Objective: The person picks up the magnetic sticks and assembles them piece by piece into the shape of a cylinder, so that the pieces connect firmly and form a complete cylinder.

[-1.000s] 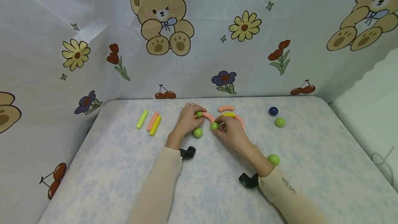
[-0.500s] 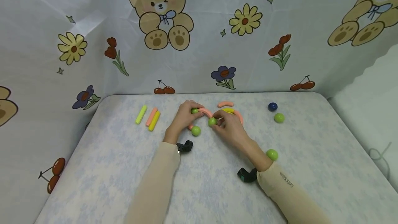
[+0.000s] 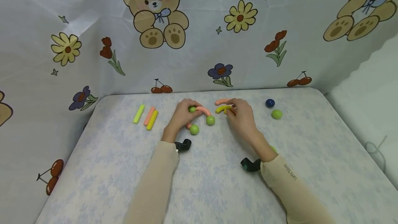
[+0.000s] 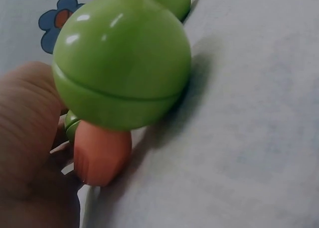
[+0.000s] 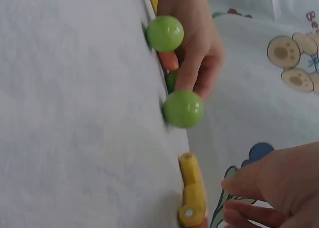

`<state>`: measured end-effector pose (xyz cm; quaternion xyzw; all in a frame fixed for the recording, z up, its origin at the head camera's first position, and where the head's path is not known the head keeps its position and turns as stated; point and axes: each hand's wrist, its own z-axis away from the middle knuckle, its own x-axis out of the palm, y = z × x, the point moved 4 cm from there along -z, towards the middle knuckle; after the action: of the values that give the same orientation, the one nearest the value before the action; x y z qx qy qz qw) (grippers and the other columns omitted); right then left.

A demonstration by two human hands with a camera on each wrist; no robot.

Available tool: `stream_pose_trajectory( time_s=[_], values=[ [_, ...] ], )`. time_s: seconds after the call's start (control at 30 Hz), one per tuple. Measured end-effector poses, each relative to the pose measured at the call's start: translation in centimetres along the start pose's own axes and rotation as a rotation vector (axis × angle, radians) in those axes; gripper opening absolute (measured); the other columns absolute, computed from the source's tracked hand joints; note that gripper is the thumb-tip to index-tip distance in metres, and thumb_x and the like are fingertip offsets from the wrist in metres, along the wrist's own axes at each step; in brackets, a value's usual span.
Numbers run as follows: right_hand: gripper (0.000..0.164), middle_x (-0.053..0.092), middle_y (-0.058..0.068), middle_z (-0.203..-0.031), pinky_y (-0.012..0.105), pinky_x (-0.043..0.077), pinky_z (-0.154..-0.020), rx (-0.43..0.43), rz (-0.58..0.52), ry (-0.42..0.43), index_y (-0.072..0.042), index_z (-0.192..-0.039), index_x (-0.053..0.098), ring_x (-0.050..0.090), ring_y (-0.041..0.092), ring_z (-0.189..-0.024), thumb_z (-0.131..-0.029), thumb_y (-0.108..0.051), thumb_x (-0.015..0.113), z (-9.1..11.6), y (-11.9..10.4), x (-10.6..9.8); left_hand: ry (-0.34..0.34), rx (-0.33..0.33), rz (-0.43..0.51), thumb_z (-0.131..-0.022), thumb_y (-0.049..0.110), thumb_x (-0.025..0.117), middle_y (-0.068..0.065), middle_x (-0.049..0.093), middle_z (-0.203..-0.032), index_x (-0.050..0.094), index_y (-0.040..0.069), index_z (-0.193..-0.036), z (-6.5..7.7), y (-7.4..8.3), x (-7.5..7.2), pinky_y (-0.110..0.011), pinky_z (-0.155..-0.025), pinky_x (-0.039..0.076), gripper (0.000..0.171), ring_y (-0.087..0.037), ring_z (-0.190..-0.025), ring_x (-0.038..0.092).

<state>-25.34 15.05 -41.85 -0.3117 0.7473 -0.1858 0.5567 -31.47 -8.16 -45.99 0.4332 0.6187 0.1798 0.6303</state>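
My left hand [image 3: 180, 115] grips a green ball [image 3: 192, 109] between thumb and fingers. From that ball a curved pink stick [image 3: 203, 110] runs to a second green ball [image 3: 210, 120] on the table. Closer to me another green ball [image 3: 194, 129] meets a pink stick [image 4: 102, 153], partly hidden by the left hand. My right hand [image 3: 244, 118] hovers by curved yellow sticks [image 3: 223, 108]. In the right wrist view its thumb and fingers stand apart from the yellow sticks [image 5: 193, 190], holding nothing.
Behind the yellow sticks lies a curved pink stick [image 3: 222, 101]. Straight sticks, lime [image 3: 139, 114], pink [image 3: 149, 116] and yellow [image 3: 152, 120], lie at left. A blue ball [image 3: 270, 103] and a green ball [image 3: 276, 114] sit at right. The right forearm partly hides another green ball [image 3: 273, 148].
My right hand has let go of the green ball and moved right to the yellow sticks. My left hand keeps its grip, and the joined balls and pink stick have shifted slightly left.
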Motion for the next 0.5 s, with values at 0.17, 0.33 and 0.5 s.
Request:
stream_pose_trajectory(
  time_s=[0.17,0.33,0.5],
  values=[
    [0.024,0.074,0.023,-0.113,0.052,0.053,-0.091,0.035,0.044,0.001,0.005,-0.122,0.072,0.066,0.038,-0.102,-0.101,0.001,0.062,-0.2,1.9,0.3,-0.003,-0.016,-0.005,-0.095,0.025,0.082,-0.006,0.071,-0.117,0.079,0.013,-0.116,0.2,-0.2,0.0,-0.042,-0.096,0.050,0.024,-0.024,-0.107,0.060],
    [0.019,0.076,0.021,-0.110,0.049,0.058,-0.083,0.028,0.022,0.000,0.003,-0.119,0.073,0.072,0.035,-0.096,-0.102,-0.003,0.067,-0.1,3.2,0.7,-0.004,-0.029,-0.007,-0.095,0.025,0.081,-0.004,0.071,-0.116,0.079,0.014,-0.115,0.3,-0.3,0.1,-0.042,-0.096,0.050,0.023,-0.024,-0.107,0.060],
    [0.014,0.075,0.021,-0.101,0.049,0.056,-0.079,0.009,0.015,0.063,0.003,-0.111,0.073,0.070,0.036,-0.089,-0.099,-0.005,0.073,-0.2,3.9,0.7,0.014,-0.010,-0.022,-0.095,0.026,0.081,-0.002,0.072,-0.114,0.080,0.015,-0.114,0.0,0.0,0.0,-0.041,-0.095,0.051,0.021,-0.022,-0.106,0.062]
  ],
)
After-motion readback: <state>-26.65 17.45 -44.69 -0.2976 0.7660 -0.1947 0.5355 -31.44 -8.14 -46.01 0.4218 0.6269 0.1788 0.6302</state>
